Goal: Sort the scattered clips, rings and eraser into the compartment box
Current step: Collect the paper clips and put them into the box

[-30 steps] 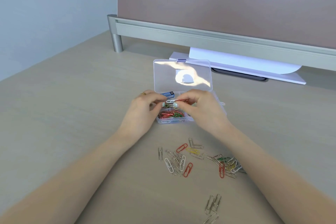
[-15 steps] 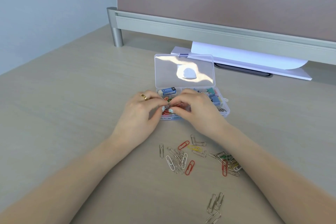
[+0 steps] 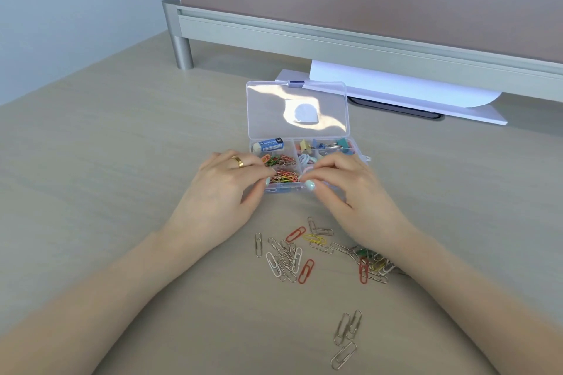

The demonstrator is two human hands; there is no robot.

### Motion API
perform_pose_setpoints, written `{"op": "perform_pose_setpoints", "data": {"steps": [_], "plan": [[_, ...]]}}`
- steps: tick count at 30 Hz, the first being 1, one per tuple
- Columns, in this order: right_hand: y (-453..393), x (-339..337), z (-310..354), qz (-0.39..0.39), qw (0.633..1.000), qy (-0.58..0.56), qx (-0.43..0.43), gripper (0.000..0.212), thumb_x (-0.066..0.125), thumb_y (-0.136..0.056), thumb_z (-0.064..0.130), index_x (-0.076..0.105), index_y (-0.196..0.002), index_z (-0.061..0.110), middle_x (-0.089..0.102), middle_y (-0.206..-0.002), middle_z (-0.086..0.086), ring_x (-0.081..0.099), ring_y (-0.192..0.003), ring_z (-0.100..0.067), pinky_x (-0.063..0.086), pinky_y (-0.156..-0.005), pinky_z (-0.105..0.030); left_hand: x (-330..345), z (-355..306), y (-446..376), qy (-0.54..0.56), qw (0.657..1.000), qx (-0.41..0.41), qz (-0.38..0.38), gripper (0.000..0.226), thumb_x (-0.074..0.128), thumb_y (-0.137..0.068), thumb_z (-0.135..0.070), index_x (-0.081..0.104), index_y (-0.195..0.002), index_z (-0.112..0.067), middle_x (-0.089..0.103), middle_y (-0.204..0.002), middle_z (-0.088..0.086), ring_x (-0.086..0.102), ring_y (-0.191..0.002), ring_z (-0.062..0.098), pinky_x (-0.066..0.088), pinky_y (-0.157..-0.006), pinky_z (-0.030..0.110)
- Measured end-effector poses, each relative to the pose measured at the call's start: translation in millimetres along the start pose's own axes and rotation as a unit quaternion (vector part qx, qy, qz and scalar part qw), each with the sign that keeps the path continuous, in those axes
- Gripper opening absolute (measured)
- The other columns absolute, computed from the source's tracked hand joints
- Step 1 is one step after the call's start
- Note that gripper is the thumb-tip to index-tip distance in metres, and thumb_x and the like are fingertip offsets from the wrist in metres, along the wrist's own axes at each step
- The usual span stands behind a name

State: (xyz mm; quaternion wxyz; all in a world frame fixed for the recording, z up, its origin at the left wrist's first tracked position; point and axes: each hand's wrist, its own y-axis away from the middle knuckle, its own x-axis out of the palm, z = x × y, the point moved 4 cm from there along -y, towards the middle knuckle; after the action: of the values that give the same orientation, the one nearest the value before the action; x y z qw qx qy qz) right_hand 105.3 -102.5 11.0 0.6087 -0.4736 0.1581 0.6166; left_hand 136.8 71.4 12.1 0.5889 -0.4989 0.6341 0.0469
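Three silver wire paper clips (image 3: 347, 336) are lying nearest on the pale wood-grain counter (image 3: 122, 192); beyond, mixed coloured clips (image 3: 292, 253) are lying scattered. Left hand (image 3: 225, 195) and right hand (image 3: 350, 192), fingers curled, are hovering at the clear plastic compartment box (image 3: 304, 143); whether they pinch anything, I cannot tell. A blue-sleeved white eraser (image 3: 269, 144) is sitting in its far-left compartment.

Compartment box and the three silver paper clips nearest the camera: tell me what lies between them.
In the head view, between the compartment box and the three silver paper clips lie scattered paper clips, silver and coloured, then bare desk.
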Motion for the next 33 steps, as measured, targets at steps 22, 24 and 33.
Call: {"op": "perform_pose_setpoints", "data": {"steps": [22, 24, 33], "plan": [[92, -20, 1, 0.195, 0.979, 0.048, 0.017, 0.063, 0.023, -0.081, 0.07, 0.029, -0.136, 0.041, 0.022, -0.147, 0.024, 0.009, -0.136, 0.01, 0.002, -0.115, -0.029, 26, -55, 52, -0.013, 0.938, 0.054, 0.343, 0.088, 0.02, -0.066, -0.08, -0.017, -0.134, -0.039, -0.023, -0.144, -0.025, -0.03, -0.125, -0.012, -0.02, -0.105, 0.016], [105, -28, -2, 0.158, 0.98, 0.089, 0.084, 0.081, 0.018, -0.072, 0.081, 0.014, -0.141, 0.039, 0.007, -0.149, 0.026, -0.002, -0.136, 0.01, 0.0, -0.114, -0.026, 21, -55, 54, 0.001, 0.938, 0.057, 0.341, 0.088, 0.022, -0.067, -0.081, -0.016, -0.135, -0.041, -0.024, -0.143, -0.027, -0.029, -0.126, -0.012, -0.02, -0.105, 0.015], [151, -34, 6, 0.218, 0.936, 0.181, 0.209, 0.122, 0.004, -0.04, 0.099, -0.026, -0.136, 0.031, -0.033, -0.142, 0.021, -0.038, -0.125, 0.008, -0.02, -0.108, -0.028, 8, -40, 71, -0.069, 0.926, -0.021, 0.37, 0.105, -0.002, -0.045, -0.095, -0.038, -0.125, -0.037, -0.043, -0.134, -0.023, -0.042, -0.119, -0.007, -0.028, -0.1, 0.02]]}}
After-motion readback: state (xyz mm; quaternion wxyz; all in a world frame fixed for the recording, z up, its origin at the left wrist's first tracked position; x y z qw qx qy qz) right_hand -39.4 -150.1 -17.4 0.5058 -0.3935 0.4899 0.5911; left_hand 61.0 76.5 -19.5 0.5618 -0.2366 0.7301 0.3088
